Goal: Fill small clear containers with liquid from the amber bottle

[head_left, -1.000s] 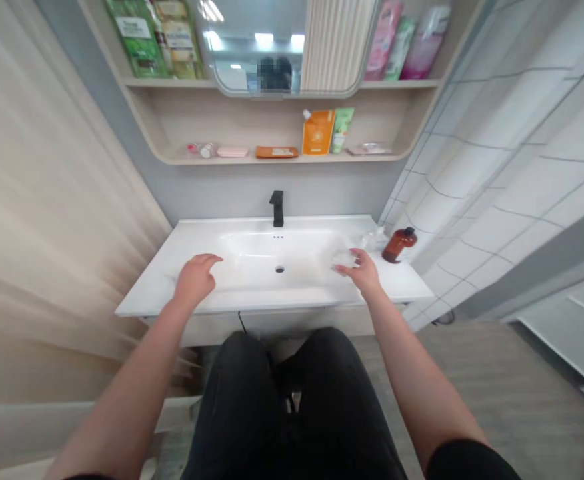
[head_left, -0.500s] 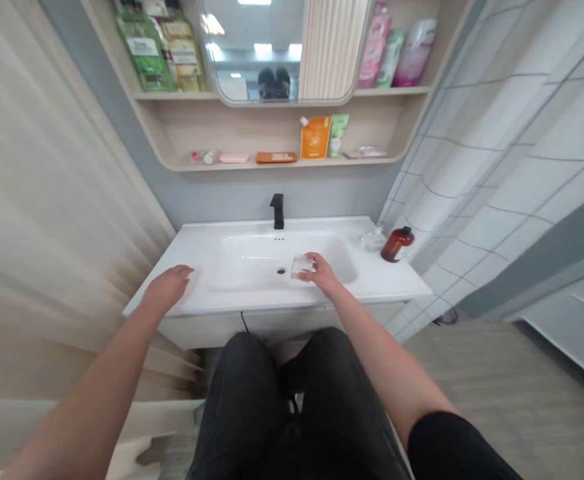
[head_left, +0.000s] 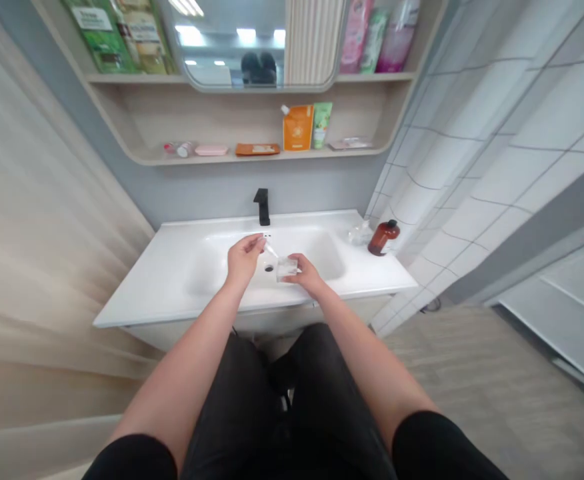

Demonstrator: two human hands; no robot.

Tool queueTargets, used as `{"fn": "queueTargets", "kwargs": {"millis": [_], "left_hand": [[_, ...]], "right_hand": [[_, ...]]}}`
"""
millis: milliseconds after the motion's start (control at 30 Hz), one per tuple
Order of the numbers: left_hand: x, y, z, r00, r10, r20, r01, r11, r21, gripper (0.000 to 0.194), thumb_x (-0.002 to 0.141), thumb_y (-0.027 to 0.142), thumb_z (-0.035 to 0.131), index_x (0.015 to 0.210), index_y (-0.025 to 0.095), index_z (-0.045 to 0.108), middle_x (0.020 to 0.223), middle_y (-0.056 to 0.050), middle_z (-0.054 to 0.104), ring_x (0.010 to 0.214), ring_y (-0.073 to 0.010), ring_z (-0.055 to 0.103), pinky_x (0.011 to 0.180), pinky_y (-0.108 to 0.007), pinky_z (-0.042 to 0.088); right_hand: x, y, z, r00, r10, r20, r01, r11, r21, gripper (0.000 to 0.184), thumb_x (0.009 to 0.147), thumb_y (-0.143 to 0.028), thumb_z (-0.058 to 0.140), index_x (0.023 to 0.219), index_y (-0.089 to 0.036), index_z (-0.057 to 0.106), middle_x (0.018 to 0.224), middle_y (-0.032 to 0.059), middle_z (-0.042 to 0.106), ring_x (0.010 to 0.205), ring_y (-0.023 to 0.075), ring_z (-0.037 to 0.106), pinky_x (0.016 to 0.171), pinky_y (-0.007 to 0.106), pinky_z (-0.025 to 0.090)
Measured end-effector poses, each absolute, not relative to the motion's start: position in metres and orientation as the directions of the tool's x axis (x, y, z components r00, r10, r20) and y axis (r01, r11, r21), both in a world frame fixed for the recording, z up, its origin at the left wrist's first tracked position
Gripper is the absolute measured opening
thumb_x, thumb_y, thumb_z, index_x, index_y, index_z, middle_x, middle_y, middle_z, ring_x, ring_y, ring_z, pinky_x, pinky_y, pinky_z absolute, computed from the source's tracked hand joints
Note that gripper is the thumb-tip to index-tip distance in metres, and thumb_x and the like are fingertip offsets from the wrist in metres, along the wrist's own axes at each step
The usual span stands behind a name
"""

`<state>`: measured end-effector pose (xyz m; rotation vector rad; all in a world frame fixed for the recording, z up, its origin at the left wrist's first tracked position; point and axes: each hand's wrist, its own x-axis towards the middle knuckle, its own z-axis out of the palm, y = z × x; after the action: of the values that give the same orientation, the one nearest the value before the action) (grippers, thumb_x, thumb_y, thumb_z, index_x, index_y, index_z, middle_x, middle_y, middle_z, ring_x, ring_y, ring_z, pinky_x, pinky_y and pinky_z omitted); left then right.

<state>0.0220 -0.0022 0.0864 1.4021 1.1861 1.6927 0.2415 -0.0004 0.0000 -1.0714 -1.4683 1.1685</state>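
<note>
Over the white washbasin (head_left: 207, 263), my right hand (head_left: 306, 275) grips a small clear box-shaped container (head_left: 286, 269) from its right side. My left hand (head_left: 245, 259) is closed in a pinch on a slim whitish piece (head_left: 271, 249), too small and blurred to name. That piece slants down from my fingertips to the container's upper edge; whether it touches the container I cannot tell. Behind both hands stands the black faucet (head_left: 263, 207), and the dark drain hole (head_left: 269, 268) shows between them.
A brown bottle (head_left: 383, 238) and a clear bottle (head_left: 359, 233) stand at the counter's right end. The shelf (head_left: 142, 120) above holds an orange pouch (head_left: 298, 128), a green tube (head_left: 321, 125) and a pink case (head_left: 212, 151). Curtains (head_left: 37, 267) hang at the left.
My left hand has come from the counter's left side to the container and now pinches the slim whitish piece. My right hand still holds the container. The view has shifted slightly.
</note>
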Motion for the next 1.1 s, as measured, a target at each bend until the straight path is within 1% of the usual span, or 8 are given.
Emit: {"fn": "queueTargets", "kwargs": {"millis": [233, 467, 567, 633, 733, 833, 933, 1100], "left_hand": [[0.041, 0.012, 0.077, -0.148, 0.883, 0.445, 0.222, -0.409, 0.885, 0.038, 0.089, 0.050, 0.083, 0.115, 0.022, 0.086, 0.109, -0.009, 0.086, 0.096, -0.0261, 0.081, 0.098, -0.045, 0.066], [0.050, 0.005, 0.046, 0.073, 0.920, 0.384, 0.387, -0.381, 0.839, 0.030, 0.088, 0.040, 0.083, 0.114, 0.025, 0.085, 0.120, -0.008, 0.085, 0.107, -0.0288, 0.079, 0.105, -0.048, 0.063], [0.052, 0.001, 0.026, 0.039, 0.935, 0.352, 0.360, -0.342, 0.868, 0.039, 0.085, 0.037, 0.084, 0.122, 0.025, 0.082, 0.125, -0.009, 0.082, 0.111, -0.0281, 0.078, 0.110, -0.048, 0.060], [0.052, 0.001, 0.015, 0.018, 0.948, 0.318, 0.303, -0.308, 0.902, 0.049, 0.086, 0.038, 0.083, 0.132, 0.024, 0.076, 0.120, -0.010, 0.083, 0.110, -0.0273, 0.078, 0.108, -0.047, 0.060], [0.050, 0.005, 0.004, 0.067, 0.955, 0.288, 0.198, -0.296, 0.934, 0.058, 0.090, 0.040, 0.076, 0.145, 0.023, 0.067, 0.120, -0.011, 0.083, 0.113, -0.0270, 0.078, 0.107, -0.046, 0.060], [0.048, 0.009, 0.000, 0.054, 0.941, 0.334, 0.144, -0.339, 0.930, 0.047, 0.093, 0.042, 0.072, 0.136, 0.022, 0.071, 0.130, -0.013, 0.081, 0.120, -0.0277, 0.077, 0.110, -0.046, 0.059], [0.047, 0.011, -0.002, 0.017, 0.937, 0.350, 0.193, -0.346, 0.918, 0.038, 0.092, 0.041, 0.073, 0.125, 0.021, 0.076, 0.122, -0.012, 0.082, 0.112, -0.0281, 0.078, 0.109, -0.048, 0.060], [0.046, 0.011, -0.006, 0.034, 0.921, 0.387, 0.160, -0.388, 0.908, 0.036, 0.095, 0.031, 0.066, 0.128, 0.023, 0.077, 0.135, -0.010, 0.079, 0.126, -0.0284, 0.074, 0.120, -0.051, 0.054]], "right_hand": [[0.243, 0.003, -0.003, -0.217, 0.958, 0.186, 0.134, 0.218, -0.967, 0.077, 0.056, -0.046, 0.099, 0.122, -0.029, 0.064, 0.118, 0.0008, 0.070, 0.103, 0.0254, 0.066, 0.097, 0.041, 0.055], [0.243, 0.004, 0.000, -0.225, 0.950, 0.215, 0.172, 0.257, -0.951, 0.077, 0.056, -0.048, 0.101, 0.123, -0.030, 0.067, 0.119, 0.0010, 0.073, 0.107, 0.0275, 0.065, 0.102, 0.044, 0.052], [0.242, 0.004, 0.003, -0.211, 0.955, 0.206, 0.225, 0.253, -0.941, 0.075, 0.055, -0.045, 0.102, 0.120, -0.029, 0.069, 0.118, 0.0011, 0.075, 0.107, 0.0280, 0.067, 0.103, 0.044, 0.052], [0.241, 0.004, 0.003, -0.200, 0.960, 0.197, 0.259, 0.246, -0.934, 0.075, 0.054, -0.044, 0.103, 0.120, -0.028, 0.070, 0.119, 0.0023, 0.075, 0.107, 0.0283, 0.067, 0.102, 0.044, 0.053], [0.240, 0.005, 0.003, -0.187, 0.965, 0.181, 0.302, 0.232, -0.924, 0.075, 0.055, -0.046, 0.103, 0.120, -0.028, 0.071, 0.120, 0.0032, 0.076, 0.107, 0.0285, 0.068, 0.102, 0.044, 0.053], [0.239, 0.007, 0.001, -0.184, 0.967, 0.176, 0.346, 0.232, -0.909, 0.078, 0.055, -0.048, 0.103, 0.123, -0.028, 0.070, 0.118, 0.0032, 0.076, 0.103, 0.0276, 0.067, 0.100, 0.044, 0.054], [0.239, 0.007, 0.000, -0.196, 0.962, 0.189, 0.373, 0.251, -0.893, 0.079, 0.058, -0.048, 0.102, 0.127, -0.026, 0.069, 0.121, 0.0050, 0.076, 0.105, 0.0269, 0.068, 0.099, 0.042, 0.054], [0.240, 0.006, 0.002, -0.185, 0.966, 0.180, 0.398, 0.241, -0.885, 0.080, 0.060, -0.048, 0.101, 0.129, -0.024, 0.068, 0.123, 0.0060, 0.076, 0.107, 0.0268, 0.069, 0.100, 0.041, 0.054]]}}
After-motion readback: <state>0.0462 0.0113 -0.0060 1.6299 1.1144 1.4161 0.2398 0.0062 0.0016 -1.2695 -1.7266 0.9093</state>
